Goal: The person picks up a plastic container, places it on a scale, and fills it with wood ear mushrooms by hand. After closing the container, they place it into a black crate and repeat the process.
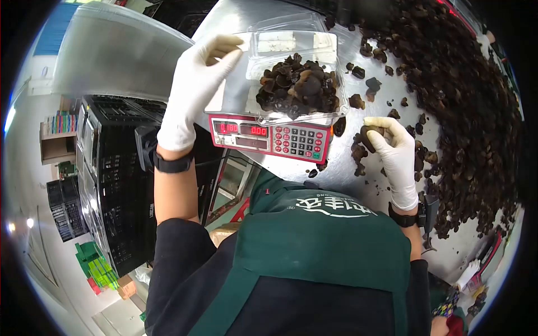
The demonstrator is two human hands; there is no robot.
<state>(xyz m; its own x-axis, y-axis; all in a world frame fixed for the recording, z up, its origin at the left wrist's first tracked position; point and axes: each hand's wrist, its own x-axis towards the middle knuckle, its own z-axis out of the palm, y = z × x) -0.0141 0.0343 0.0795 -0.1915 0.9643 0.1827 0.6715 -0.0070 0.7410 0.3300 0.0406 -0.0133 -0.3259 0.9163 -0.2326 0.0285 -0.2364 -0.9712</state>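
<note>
A red digital scale [269, 137] stands on the metal table, its display lit with 0.180 and 0.00. On its pan rests a clear plastic box [274, 47] with a heap of dark brown wood ear mushrooms [300, 87] in it. Beside the box's left edge is my left hand [204, 67], in a white glove, thumb and fingers apart and holding nothing. My right hand [395, 148], also gloved, is to the right of the scale. Its thumb and fingers pinch a dark wood ear mushroom [367, 139], partly hidden by the glove.
A large pile of wood ear mushrooms [465, 112] covers the table's right side, with loose pieces [372, 85] scattered toward the scale. Another clear plastic container [286, 23] lies behind the box. Black crates [126, 185] are stacked at left. Another person's gloved hand [469, 274] shows at lower right.
</note>
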